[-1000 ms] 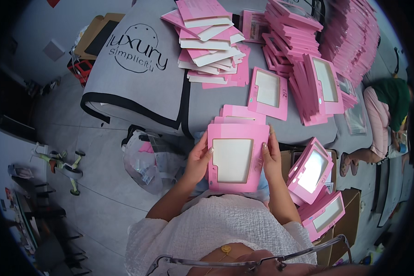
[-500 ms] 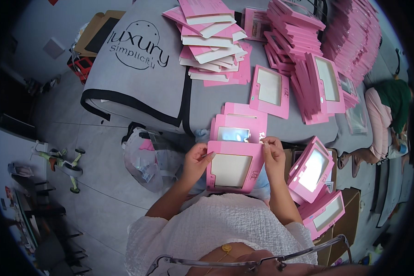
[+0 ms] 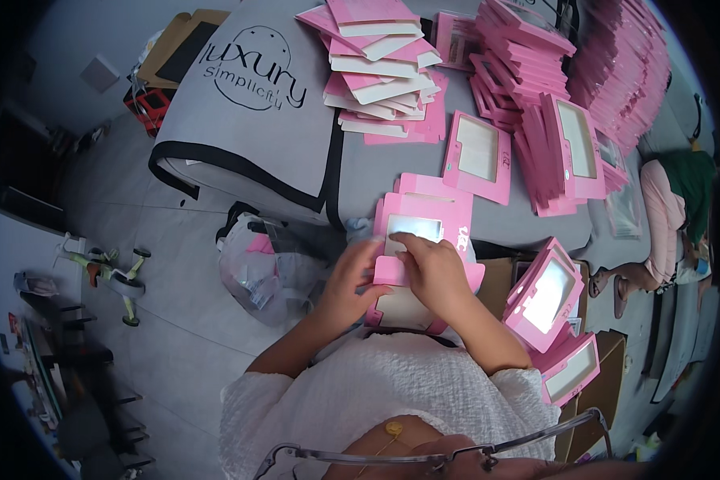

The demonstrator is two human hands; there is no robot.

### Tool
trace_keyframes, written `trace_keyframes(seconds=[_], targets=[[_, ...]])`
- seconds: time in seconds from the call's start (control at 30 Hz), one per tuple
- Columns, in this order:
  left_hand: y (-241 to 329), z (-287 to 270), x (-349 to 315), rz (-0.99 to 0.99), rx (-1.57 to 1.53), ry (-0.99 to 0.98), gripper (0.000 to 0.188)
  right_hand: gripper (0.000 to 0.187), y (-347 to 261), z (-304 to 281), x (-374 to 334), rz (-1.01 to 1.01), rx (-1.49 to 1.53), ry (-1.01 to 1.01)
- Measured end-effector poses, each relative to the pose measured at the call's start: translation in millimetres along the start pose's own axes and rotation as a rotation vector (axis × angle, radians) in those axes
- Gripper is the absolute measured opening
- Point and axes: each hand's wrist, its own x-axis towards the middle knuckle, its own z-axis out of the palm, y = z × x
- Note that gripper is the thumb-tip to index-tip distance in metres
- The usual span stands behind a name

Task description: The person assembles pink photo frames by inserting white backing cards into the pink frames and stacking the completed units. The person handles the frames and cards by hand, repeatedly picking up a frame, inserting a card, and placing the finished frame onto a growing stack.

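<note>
On my lap lies a pink window box, a flat carton with unfolded flaps and a clear film window that reflects light. My left hand is closed at its left edge, the thumb bent over the near part. My right hand lies across the middle of the box, fingers curled at a pink flap and the index finger reaching over the window. The near, pale-windowed panel is partly hidden under both hands. Just beyond, a flat pink window box rests on the grey sofa.
Pink cartons with white edges are piled on the sofa. More stacks of pink boxes stand to the right. Window boxes fill a cardboard carton beside me. A clear plastic bag sits at left; another person is at far right.
My right hand has moved left and inward from the box's right edge onto its middle. My left hand stays at the left side. A pink flap now stands up between my hands.
</note>
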Motion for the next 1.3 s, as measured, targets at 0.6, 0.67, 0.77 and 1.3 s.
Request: trace_keyframes(seconds=[0.6, 0.67, 0.77, 1.3], targets=[[16.8, 3.9, -5.0, 0.272, 0.657, -0.282, 0.045, 0.026, 8.5, -22.6, -16.5, 0.065, 0.027, -0.035], [14.5, 6.9, -4.8, 0.307, 0.656, -0.235, 0.046, 0.027, 10.0, -22.6, -17.0, 0.038, 0.016, -0.035], [18.0, 10.2, -2.5, 0.407, 0.711, -0.232, 0.041, 0.026, 17.5, -19.7, -20.3, 0.04, -0.028, -0.079], [11.5, 4.7, -2.4, 0.464, 0.964, -0.347, 0.035, 0.042, 68.8, -49.2, -61.6, -0.104, 0.162, -0.12]])
